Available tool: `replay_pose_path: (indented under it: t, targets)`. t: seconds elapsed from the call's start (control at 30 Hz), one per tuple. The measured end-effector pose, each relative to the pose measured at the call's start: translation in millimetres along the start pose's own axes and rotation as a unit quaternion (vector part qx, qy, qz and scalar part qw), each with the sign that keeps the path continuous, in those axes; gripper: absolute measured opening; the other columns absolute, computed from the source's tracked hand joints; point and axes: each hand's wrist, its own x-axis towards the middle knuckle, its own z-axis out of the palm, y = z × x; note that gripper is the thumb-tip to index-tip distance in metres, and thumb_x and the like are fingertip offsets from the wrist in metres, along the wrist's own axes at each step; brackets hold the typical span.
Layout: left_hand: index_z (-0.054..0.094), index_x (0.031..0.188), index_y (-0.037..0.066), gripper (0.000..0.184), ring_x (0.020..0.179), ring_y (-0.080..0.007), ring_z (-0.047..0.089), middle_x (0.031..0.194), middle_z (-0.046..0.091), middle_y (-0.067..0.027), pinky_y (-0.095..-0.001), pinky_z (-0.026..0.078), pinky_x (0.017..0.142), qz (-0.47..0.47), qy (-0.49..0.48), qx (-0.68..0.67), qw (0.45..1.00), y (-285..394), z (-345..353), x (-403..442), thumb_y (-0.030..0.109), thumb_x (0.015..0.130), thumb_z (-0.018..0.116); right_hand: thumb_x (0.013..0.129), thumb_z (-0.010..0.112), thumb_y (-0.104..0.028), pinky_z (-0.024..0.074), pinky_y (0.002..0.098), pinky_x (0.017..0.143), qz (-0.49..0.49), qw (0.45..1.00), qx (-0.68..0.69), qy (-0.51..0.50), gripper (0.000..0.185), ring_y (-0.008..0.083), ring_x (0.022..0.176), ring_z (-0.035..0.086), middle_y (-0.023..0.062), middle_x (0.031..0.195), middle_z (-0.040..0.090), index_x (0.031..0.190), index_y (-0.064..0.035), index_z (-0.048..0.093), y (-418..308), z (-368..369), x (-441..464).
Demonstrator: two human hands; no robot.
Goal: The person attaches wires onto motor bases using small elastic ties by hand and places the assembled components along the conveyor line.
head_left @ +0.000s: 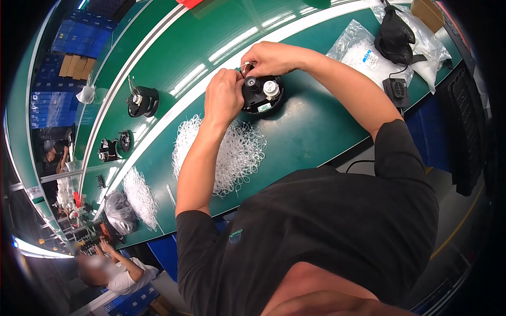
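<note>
Left hand (223, 97) and right hand (270, 59) touch a housing (254, 99) holding, apparently, a motor (271, 89).

No text can be read. The blue-and-white label (370, 59) on the clear plastic bag (351, 50) toward the green workbench's (311, 134) right end and the small print (235, 236) on the dark shirt (327, 221) are too small.

Your single view looks from your head, forward and steeply down, close above your shirt (316, 226). Its wide, round-edged frame takes in the bench (316, 131), which slants from lower left to upper right.
</note>
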Motion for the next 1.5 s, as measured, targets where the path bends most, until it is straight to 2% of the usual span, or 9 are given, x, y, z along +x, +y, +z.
replay_pose_path:
  t: [0.33,0.47,0.6,0.8,0.97,1.13,1.3,1.37,1.5]
  targets:
    - [0.061,0.091,0.000,0.011,0.082,-0.0384,0.063,0.089,0.063,-0.0176,-0.0465,0.050,0.074,-0.048,0.017,0.018,0.999,-5.8,0.3,0.5,0.010,0.088,0.066,0.082,0.073,-0.023,0.0506,0.0387,0.069,0.032,0.988,-0.139,-0.060,0.025,0.0259,0.076,0.066,0.0125,0.082,0.069,0.097,-0.0035,0.070,-8.9,-7.0,11.6]
    - [0.061,0.109,0.000,0.023,0.086,-0.0294,0.068,0.101,0.068,-0.0160,-0.0414,0.054,0.071,-0.177,-0.056,-0.132,0.974,-27.5,-3.7,-5.1,0.017,0.094,0.064,0.088,0.071,-0.030,0.0505,0.0343,0.069,-0.030,0.987,0.099,0.127,0.033,0.0177,0.077,0.062,0.0075,0.084,0.067,0.107,-0.0032,0.068,29.5,-3.9,7.2]
    - [0.056,0.125,-0.004,0.033,0.086,-0.0197,0.068,0.110,0.067,-0.0134,-0.0312,0.061,0.064,-0.309,-0.245,-0.468,0.791,-33.0,-8.9,-10.3,0.020,0.102,0.054,0.092,0.067,-0.038,0.0515,0.0325,0.075,0.083,0.896,0.235,0.369,0.039,0.0190,0.082,0.063,0.0099,0.091,0.068,0.111,-0.0036,0.067,76.3,-0.9,6.0]
    - [0.053,0.118,-0.011,0.029,0.092,-0.0305,0.069,0.110,0.065,-0.0218,-0.0376,0.063,0.074,-0.358,-0.087,-0.566,0.738,-44.3,3.0,37.2,0.013,0.103,0.046,0.093,0.065,-0.034,0.0524,0.0355,0.079,0.128,0.879,0.081,0.452,0.032,0.0239,0.088,0.067,0.0103,0.102,0.070,0.106,-0.0050,0.067,127.4,29.2,-2.0]
    - [0.046,0.122,-0.016,0.033,0.097,-0.0389,0.066,0.119,0.057,-0.0294,-0.0451,0.063,0.081,-0.383,0.067,-0.603,0.697,-105.0,49.6,117.0,0.012,0.105,0.043,0.092,0.063,-0.027,0.0514,0.0375,0.080,0.158,0.900,-0.014,0.405,0.022,0.0256,0.088,0.066,0.0071,0.100,0.070,0.103,-0.0081,0.067,111.9,31.3,-0.3]
    - [0.047,0.120,-0.012,0.048,0.082,-0.0358,0.069,0.113,0.059,-0.0270,-0.0408,0.064,0.071,-0.406,0.082,-0.547,0.727,-119.8,57.0,119.2,0.031,0.101,0.059,0.093,0.062,-0.029,0.0511,0.0374,0.076,0.158,0.897,0.039,0.410,0.021,0.0267,0.082,0.066,0.0086,0.090,0.070,0.100,-0.0095,0.068,108.7,28.7,-3.8]
    - [0.067,0.084,-0.002,0.029,0.067,-0.0174,0.066,0.071,0.068,-0.0081,-0.0319,0.051,0.061,-0.237,-0.087,-0.098,0.963,-94.6,-14.2,35.7,0.026,0.082,0.077,0.094,0.060,-0.032,0.0517,0.0385,0.074,0.121,0.905,-0.006,0.407,0.024,0.0269,0.082,0.066,0.0071,0.092,0.071,0.101,-0.0108,0.068,121.1,33.1,-0.3]
    - [0.069,0.087,0.001,0.026,0.072,-0.0255,0.068,0.077,0.070,-0.0128,-0.0369,0.053,0.068,-0.231,-0.160,0.005,0.960,-84.2,-33.9,-6.5,0.025,0.081,0.077,0.090,0.062,-0.021,0.0531,0.0401,0.074,0.130,0.894,-0.007,0.430,0.018,0.0305,0.080,0.069,0.0163,0.086,0.071,0.094,-0.0042,0.067,99.7,30.9,-5.0]
    - [0.068,0.090,0.005,0.020,0.083,-0.0338,0.069,0.083,0.071,-0.0156,-0.0426,0.053,0.074,-0.271,-0.243,0.065,0.929,-58.5,-37.0,-52.6,0.020,0.080,0.077,0.088,0.062,-0.020,0.0535,0.0429,0.075,0.126,0.896,-0.084,0.417,0.017,0.0363,0.083,0.068,0.0170,0.088,0.070,0.096,-0.0061,0.068,96.9,36.6,-1.5]
